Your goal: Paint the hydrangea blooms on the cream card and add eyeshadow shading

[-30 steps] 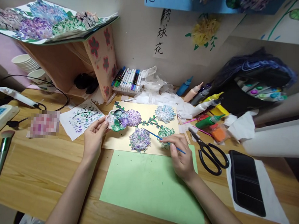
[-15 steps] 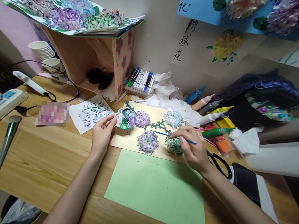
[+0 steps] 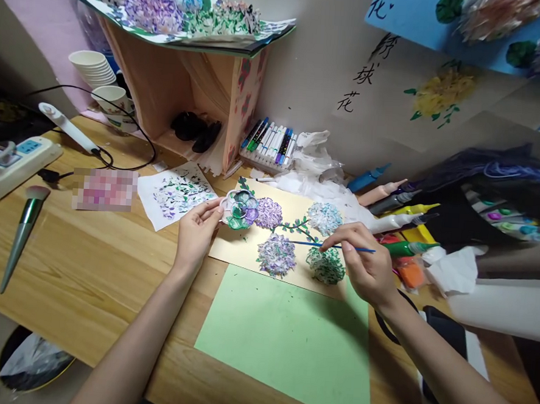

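My left hand [image 3: 198, 231] pinches the rim of a small flower-shaped paint palette [image 3: 239, 210] with green and purple paint, over the left edge of a cream sheet [image 3: 244, 249]. My right hand [image 3: 364, 262] is closed on a thin blue paintbrush [image 3: 313, 244], its tip pointing left above the sheet, near the lower left flower. On the sheet are a purple flower [image 3: 269, 213], a purple-white flower [image 3: 276, 255], a blue flower [image 3: 324, 218] and a green flower [image 3: 325, 265], with painted leafy stems [image 3: 296, 226] between them. Whether the brush tip touches the paper I cannot tell.
A green sheet [image 3: 284, 343] lies in front. Left are a paint-spotted paper [image 3: 176, 193], a large brush [image 3: 23, 236] and a power strip [image 3: 18, 171]. Markers [image 3: 271, 142] stand behind; paint tubes [image 3: 399, 222] and crumpled tissue [image 3: 453, 268] lie to the right.
The view has shifted, so the sheet and both hands appear slightly further right. The brush has tilted flatter, with my right hand lower over the green flower's right side. Both hands keep their holds.
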The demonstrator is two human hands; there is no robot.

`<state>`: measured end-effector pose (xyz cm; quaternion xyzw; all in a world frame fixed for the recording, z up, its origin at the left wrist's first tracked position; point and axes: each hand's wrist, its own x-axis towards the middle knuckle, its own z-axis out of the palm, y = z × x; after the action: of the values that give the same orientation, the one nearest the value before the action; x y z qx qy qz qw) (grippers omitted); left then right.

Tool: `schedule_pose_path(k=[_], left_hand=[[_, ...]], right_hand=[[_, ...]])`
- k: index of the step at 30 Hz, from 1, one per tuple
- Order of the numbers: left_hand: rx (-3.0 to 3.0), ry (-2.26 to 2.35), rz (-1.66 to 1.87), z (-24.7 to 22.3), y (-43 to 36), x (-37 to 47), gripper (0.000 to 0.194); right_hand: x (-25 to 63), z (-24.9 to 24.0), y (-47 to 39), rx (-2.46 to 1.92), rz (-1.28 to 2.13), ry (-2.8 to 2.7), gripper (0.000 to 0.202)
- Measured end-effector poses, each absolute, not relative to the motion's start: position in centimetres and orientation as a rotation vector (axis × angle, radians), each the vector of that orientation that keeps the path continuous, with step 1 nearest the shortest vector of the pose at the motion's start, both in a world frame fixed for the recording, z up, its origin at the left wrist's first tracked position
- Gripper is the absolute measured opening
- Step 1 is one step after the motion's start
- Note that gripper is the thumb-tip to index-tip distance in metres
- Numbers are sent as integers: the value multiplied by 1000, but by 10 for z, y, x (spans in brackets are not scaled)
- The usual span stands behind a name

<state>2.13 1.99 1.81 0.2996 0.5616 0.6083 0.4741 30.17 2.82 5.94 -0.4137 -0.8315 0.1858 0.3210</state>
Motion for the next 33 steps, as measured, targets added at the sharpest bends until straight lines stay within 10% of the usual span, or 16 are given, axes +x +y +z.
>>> schedule_pose_path(k=[33], left_hand=[[731,1384,1428,14,20,19,43]], right_hand=[[257,72,25,-927,455,-2267,25]])
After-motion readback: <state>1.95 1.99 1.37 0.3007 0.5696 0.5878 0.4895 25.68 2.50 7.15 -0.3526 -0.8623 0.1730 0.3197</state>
